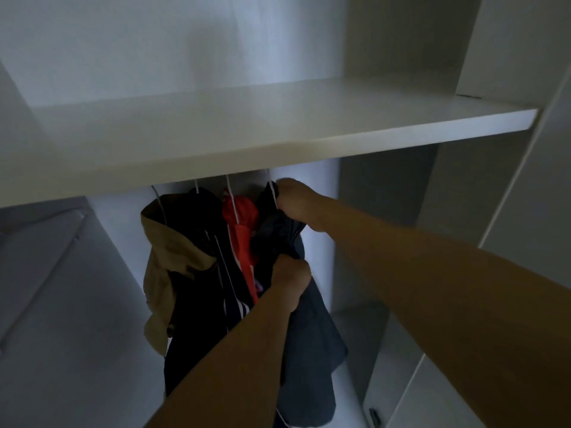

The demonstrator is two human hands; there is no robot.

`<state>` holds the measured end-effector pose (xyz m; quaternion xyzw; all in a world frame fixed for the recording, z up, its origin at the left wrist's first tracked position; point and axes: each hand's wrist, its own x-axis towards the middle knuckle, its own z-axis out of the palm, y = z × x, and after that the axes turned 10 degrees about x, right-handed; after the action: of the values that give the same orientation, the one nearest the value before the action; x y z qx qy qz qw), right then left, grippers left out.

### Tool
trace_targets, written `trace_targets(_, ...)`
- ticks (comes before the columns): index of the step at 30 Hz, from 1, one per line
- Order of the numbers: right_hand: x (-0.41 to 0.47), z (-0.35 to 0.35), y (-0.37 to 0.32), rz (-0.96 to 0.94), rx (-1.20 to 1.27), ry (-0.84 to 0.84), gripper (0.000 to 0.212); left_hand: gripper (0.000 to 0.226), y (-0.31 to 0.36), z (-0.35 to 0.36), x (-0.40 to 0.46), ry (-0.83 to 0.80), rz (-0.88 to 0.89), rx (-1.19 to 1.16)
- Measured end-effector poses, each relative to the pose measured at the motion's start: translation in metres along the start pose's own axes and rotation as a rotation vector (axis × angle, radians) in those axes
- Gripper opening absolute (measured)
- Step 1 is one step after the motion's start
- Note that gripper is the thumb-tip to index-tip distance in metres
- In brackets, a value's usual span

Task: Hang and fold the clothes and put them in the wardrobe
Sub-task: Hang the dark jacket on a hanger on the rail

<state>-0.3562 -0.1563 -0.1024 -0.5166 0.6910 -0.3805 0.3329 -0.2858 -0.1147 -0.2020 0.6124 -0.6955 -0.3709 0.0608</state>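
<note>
Both hands, right and left, grip the dark garment; its hanger should seat squarely, fabric smoothed straight.

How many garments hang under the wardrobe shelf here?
4: a tan jacket at far left, a dark striped top, a red garment, and a dark blue one rightmost, gripped by both hands. More may hide between them.
</note>
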Motion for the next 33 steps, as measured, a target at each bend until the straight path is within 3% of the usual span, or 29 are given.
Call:
trace_targets(1, -0.003, 0.000, 0.008, -0.004, -0.018, -0.002, 0.021, 0.018, 0.000, -0.002, -0.002, 0.027, 0.051, 0.164)
trace_targets(2, -0.002, -0.004, 0.020, 0.007, -0.019, 0.029, 0.028, 0.022, -0.002, -0.002, -0.001, 0.057, 0.099, 0.026)
trace_targets(3, -0.005, -0.008, 0.033, 0.054, -0.024, 0.049, 0.042, 0.024, 0.001, -0.006, -0.001, 0.035, -0.003, -0.168)
trace_targets(6, -0.025, -0.018, 0.051, 0.104, -0.037, 0.101, 0.048, 0.008, 0.005, -0.008, -0.005, 0.047, 0.095, 0.090)
trace_targets(9, -0.054, -0.029, 0.053, 0.109, -0.152, 0.115, 0.053, 0.016, 0.014, -0.020, -0.025, 0.047, 0.046, 0.047)
trace_targets(11, -0.079, -0.036, 0.048, 0.108, -0.181, 0.101, 0.055, 0.027, 0.015, -0.026, -0.042, 0.149, 0.071, 0.099)
trace_targets(13, -0.111, -0.045, 0.038, 0.112, -0.187, 0.095, 0.056, 0.024, 0.017, -0.031, -0.068, 0.248, 0.126, 0.217)
trace_targets(17, -0.194, -0.060, 0.018, 0.075, -0.242, 0.102, 0.057, 0.029, 0.015, -0.044, -0.141, 0.420, 0.388, 0.471)
trace_targets(22, -0.319, -0.083, 0.005, 0.071, -0.324, 0.166, 0.059, 0.039, -0.003, -0.061, -0.229, 0.444, 0.717, 0.706)
trace_targets(33, -0.476, -0.113, -0.029, 0.088, -0.432, 0.436, 0.059, 0.040, 0.025, -0.053, -0.328, 0.478, 1.018, 0.627)
